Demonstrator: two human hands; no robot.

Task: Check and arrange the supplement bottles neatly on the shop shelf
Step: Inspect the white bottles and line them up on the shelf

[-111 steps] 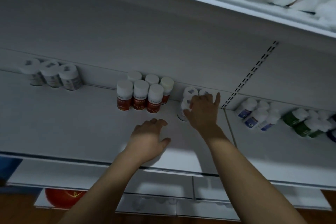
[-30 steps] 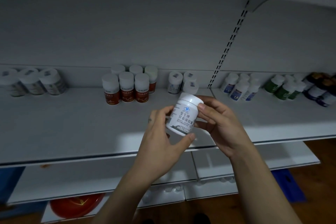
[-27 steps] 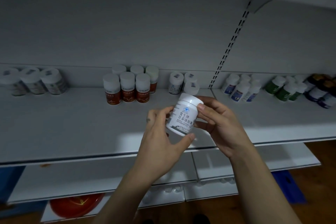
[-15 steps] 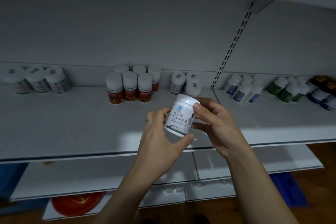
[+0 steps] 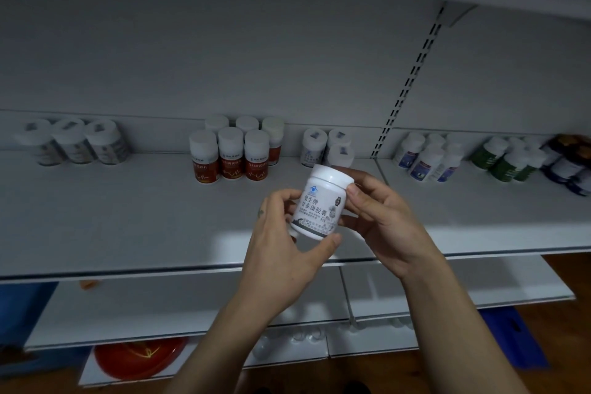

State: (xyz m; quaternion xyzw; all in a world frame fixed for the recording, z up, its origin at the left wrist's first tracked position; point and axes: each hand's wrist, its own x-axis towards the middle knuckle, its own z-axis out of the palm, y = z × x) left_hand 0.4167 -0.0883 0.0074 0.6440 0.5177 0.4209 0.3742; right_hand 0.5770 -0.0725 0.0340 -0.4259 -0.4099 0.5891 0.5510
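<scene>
I hold a white supplement bottle [image 5: 321, 203] with a white cap and dark printed label in front of the shelf, tilted slightly, label facing me. My left hand [image 5: 281, 246] grips its lower left side and base. My right hand [image 5: 380, 217] grips its right side near the cap. Behind it on the white shelf [image 5: 128, 214] stand three matching white bottles [image 5: 329, 147] at the back. Left of them is a block of red-labelled bottles [image 5: 233, 153].
Three white bottles [image 5: 76, 144] stand at the shelf's far left. Blue-labelled bottles [image 5: 428, 160], green bottles [image 5: 505, 160] and dark bottles [image 5: 569, 166] fill the right bay. A slotted upright [image 5: 409, 80] divides the bays. Lower shelves and a red round object [image 5: 137, 358] lie below.
Since the earliest frame the white bottle left the shelf group and came up into both hands. Over the last second it is held almost still, shifting only slightly with the camera.
</scene>
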